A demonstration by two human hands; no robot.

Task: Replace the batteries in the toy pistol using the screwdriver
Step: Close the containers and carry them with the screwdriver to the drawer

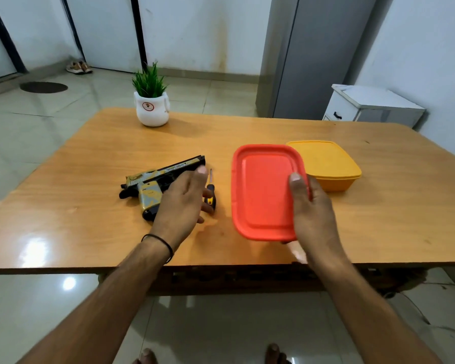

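Note:
The toy pistol [153, 183], gold and black, lies on its side on the wooden table [90, 153], barrel toward the right. A small screwdriver [210, 191] with a black and yellow handle lies just right of it. My left hand [181, 203] hovers over the pistol's grip and the screwdriver with fingers relaxed, holding nothing. My right hand [309, 206] grips the right edge of a red lid [263, 190], thumb on top, and holds it tilted above the table. No batteries are visible.
A yellow lidded container [329, 164] stands behind the red lid at the right. A white pot with a green plant [151, 103] sits at the table's far edge. A white cabinet [368, 106] stands beyond the table's right corner.

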